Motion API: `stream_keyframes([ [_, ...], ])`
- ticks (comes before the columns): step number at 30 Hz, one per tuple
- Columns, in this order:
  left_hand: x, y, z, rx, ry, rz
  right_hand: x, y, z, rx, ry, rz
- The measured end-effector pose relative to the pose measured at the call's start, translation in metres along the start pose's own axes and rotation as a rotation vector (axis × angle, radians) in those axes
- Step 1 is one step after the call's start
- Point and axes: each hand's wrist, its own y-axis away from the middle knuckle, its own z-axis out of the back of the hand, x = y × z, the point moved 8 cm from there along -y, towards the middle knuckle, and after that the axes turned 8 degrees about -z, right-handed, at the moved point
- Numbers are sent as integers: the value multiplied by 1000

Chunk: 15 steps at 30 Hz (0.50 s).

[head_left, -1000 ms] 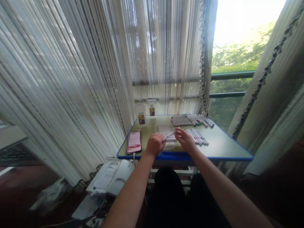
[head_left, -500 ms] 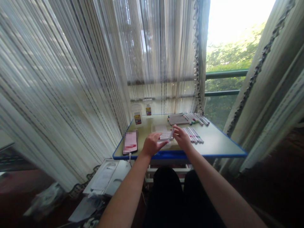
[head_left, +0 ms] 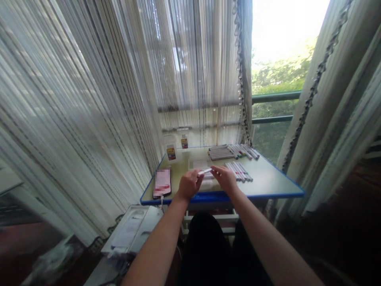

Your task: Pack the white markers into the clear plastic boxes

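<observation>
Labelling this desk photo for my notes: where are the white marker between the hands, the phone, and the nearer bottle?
white marker (head_left: 205,171): head view, middle of its barrel.
phone (head_left: 162,183): head view, its blurred screen.
nearer bottle (head_left: 170,154): head view, its coloured label.

Bench (head_left: 268,178) before long string curtain (head_left: 89,79); window (head_left: 274,111) right of curtain. Phone (head_left: 162,183) on bench, left side, near front edge. Left bottle (head_left: 170,153) and right bottle (head_left: 184,143) at back, by curtain. Back marker pile (head_left: 229,151) at back right; front marker pile (head_left: 238,171) just before it. Flat box (head_left: 200,165) mid-bench, behind hands. Single marker (head_left: 205,171) between left hand (head_left: 189,184) and right hand (head_left: 226,178). White box (head_left: 131,230) below bench, left side.
</observation>
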Motion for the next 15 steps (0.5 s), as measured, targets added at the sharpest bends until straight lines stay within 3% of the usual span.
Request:
stream_keyframes([
  [4, 13, 0, 2, -39, -42, 119, 4, 0, 7, -107, 37, 94],
  [9, 27, 1, 5, -89, 6, 252, 0, -1, 3, -16, -141, 63],
  [15, 33, 2, 4, -114, 90, 326, 1, 1, 10, -27, -229, 27],
])
